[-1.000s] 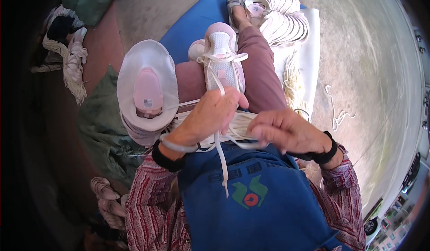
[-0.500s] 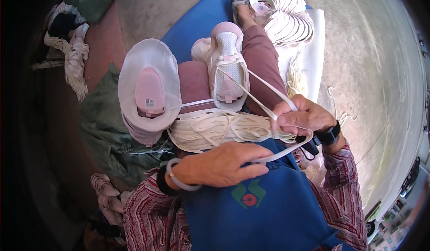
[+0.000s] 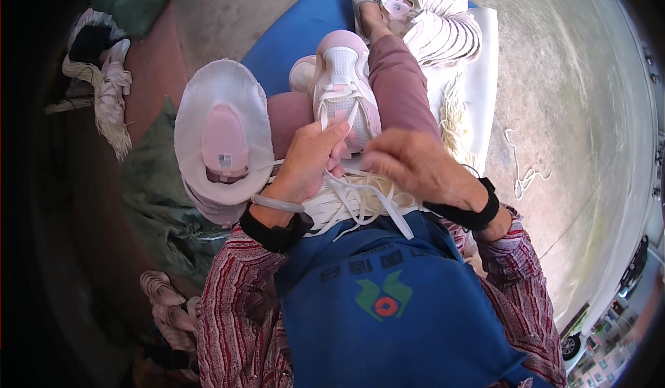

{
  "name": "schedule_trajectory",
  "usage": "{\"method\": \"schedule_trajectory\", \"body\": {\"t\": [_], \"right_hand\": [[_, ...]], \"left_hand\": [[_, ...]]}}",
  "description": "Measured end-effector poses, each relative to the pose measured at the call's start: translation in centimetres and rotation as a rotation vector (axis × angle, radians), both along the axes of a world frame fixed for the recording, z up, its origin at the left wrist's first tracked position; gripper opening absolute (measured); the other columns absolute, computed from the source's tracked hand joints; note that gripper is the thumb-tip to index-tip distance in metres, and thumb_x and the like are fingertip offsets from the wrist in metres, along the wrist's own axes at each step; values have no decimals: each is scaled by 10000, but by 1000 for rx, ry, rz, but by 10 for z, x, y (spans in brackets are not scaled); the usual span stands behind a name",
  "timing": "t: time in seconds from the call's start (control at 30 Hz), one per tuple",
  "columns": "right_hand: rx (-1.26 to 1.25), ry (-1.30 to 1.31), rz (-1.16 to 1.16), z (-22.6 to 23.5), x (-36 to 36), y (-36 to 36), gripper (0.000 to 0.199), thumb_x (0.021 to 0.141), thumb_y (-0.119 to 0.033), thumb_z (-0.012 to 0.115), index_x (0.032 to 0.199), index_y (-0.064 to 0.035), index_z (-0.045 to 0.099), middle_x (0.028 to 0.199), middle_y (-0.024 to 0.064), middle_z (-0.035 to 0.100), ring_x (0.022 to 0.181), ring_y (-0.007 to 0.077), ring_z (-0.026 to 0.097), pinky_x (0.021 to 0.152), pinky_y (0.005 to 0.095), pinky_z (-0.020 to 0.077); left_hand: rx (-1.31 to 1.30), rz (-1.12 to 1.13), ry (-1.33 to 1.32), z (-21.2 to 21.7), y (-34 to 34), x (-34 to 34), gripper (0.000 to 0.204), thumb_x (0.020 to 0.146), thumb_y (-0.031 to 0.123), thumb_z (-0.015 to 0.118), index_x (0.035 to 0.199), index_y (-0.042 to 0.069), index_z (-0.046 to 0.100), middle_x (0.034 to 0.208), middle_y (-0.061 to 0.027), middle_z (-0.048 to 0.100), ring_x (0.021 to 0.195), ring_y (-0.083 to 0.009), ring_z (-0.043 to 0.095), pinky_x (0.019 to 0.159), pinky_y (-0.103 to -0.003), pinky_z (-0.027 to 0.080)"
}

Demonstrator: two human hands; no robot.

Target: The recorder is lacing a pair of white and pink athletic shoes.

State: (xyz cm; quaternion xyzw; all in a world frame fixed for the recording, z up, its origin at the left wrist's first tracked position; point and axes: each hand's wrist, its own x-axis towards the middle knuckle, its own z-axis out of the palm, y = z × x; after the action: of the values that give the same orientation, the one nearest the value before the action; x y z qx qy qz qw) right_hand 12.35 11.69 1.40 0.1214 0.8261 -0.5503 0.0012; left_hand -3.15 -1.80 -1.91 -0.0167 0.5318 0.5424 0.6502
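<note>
A white and pale pink sneaker upper lies across my lap, its toe pointing away from me. My left hand is closed in a pinch on the white shoelace at the upper's near end. Loose ends of the lace hang below that hand. Just right of it, my right hand has bent fingers, smeared by motion; whether they grip anything is unclear. Under both hands a thick bundle of cream shoelaces rests on my lap, above the blue apron.
A nested stack of shoe uppers stands left of my lap. More uppers sit at the far right on a white sheet, beside a cream lace bundle. A loose lace lies on the floor. Dark green cloth is at left.
My left hand has moved up and away from me to the upper. The right hand has come left and slightly nearer. The lace loop stretched between them has collapsed, its ends now hanging.
</note>
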Motion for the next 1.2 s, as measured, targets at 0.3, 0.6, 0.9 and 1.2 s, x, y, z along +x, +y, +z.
{"method": "schedule_trajectory", "body": {"t": [0.3, 0.6, 0.9, 1.2], "right_hand": [[595, 173, -185, -41, -54, 12, 112, 852, -111, 590, 921, -27, 616, 905, 159, 591, 777, 352, 628, 645, 449, 498], [196, -91, -310, -44, -55, 33, 251, 955, -160, 547, 818, 35, 628, 619, 117, 620, 528, 175, 614, 520, 311, 492], [784, -18, -162, -51, -46, -7, 234, 808, -29, 571, 1005, 66, 487, 954, 193, 535, 795, 325, 661, 641, 387, 555], [629, 30, -116, -46, -39, 20, 311, 853, -33, 546, 1158, -47, 488, 949, 180, 540, 774, 375, 644, 627, 432, 541]], "left_hand": [[-6, -92, 342, -2, 2, 7, 207, 944, 191, 576, 950, -14, 607, 728, -45, 579, 545, -109, 543, 497, -279, 518], [-33, -513, 572, 14, -18, -7, 176, 956, 161, 574, 909, -9, 589, 700, -36, 572, 564, -106, 559, 515, -252, 507], [-18, -445, 742, 8, -12, -14, 259, 976, 216, 546, 878, -17, 605, 668, -23, 549, 555, -89, 528, 423, -244, 417], [-19, -244, 1161, 4, -2, -22, 338, 960, 288, 563, 1109, -12, 608, 684, -200, 639, 618, -337, 657, 632, -445, 496]]}}
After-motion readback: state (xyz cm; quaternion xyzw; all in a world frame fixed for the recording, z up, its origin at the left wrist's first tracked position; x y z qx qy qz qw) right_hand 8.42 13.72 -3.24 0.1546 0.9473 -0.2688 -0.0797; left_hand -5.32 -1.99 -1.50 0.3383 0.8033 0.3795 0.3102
